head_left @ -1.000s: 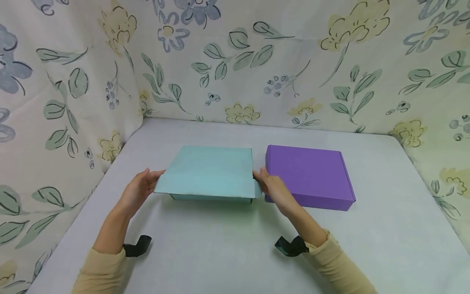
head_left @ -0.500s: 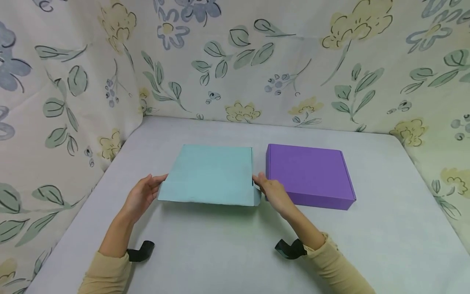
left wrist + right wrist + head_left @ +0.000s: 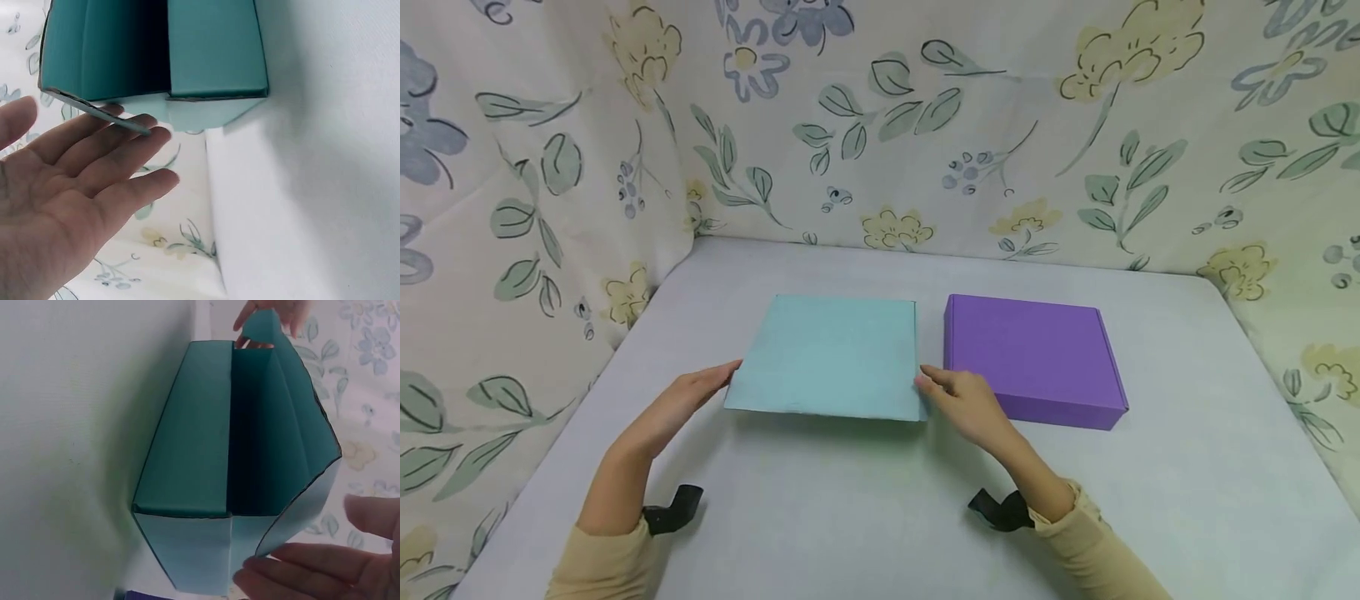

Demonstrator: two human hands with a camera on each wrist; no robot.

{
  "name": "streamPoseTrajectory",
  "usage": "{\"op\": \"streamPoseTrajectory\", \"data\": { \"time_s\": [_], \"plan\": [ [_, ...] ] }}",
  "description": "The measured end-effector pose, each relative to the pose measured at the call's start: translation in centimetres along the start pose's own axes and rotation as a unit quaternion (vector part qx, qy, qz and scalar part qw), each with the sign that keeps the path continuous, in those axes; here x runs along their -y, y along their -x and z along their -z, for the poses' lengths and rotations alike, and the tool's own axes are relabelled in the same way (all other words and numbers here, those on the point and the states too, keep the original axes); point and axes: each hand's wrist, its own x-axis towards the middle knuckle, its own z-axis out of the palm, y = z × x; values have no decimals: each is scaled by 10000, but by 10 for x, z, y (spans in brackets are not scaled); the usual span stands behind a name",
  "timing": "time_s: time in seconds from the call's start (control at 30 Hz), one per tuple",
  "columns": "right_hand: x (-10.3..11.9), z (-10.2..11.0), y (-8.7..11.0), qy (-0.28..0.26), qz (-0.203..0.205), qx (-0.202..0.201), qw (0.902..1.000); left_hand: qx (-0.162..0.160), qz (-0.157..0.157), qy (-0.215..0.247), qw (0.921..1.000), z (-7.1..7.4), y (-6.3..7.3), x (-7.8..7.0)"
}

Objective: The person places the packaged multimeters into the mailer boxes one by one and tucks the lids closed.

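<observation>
A light-blue cardboard box [image 3: 831, 358] lies on the table with its hinged lid partly lowered. A dark gap between lid and front wall [image 3: 187, 431] shows in the right wrist view. My left hand [image 3: 673, 408] is at the lid's left side, its extended fingers touching the small side flap [image 3: 100, 112] in the left wrist view. On the opposite side my right hand [image 3: 966, 404] has its fingertips at the lid's right side flap [image 3: 294, 515], the thumb held apart from the fingers. The lid hides the box's inside in the head view.
A closed purple box [image 3: 1033, 358] lies just right of the light-blue one, close to my right hand. White cloth covers the table [image 3: 850, 517]. A floral curtain [image 3: 880, 125] hangs behind and along the left side.
The lid's front edge has come down, covering the front wall in the head view. Its right side flap has turned inward. My left hand has flattened, and my right hand has shifted slightly toward me.
</observation>
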Motion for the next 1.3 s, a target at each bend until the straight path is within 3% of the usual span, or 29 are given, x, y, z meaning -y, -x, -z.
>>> {"op": "streamPoseTrajectory", "data": {
  "time_s": [0.1, 0.33, 0.73, 1.3],
  "plan": [
    [1, 1, 4, 78, -1, 152, 9999, 90, 155, -95, 9998, -3, 3, -6],
    [-1, -5, 6, 87, 3, 408, 9991, 247, 67, 6, 9997, -10, 4, -7],
    [0, -13, 10, 208, -93, 386, 9990, 455, -72, 83, 9989, -15, 3, 0],
    [-1, -25, 13, -102, -186, 391, 9990, 399, -205, -73, 9990, -16, 0, 7]
  ]
}}
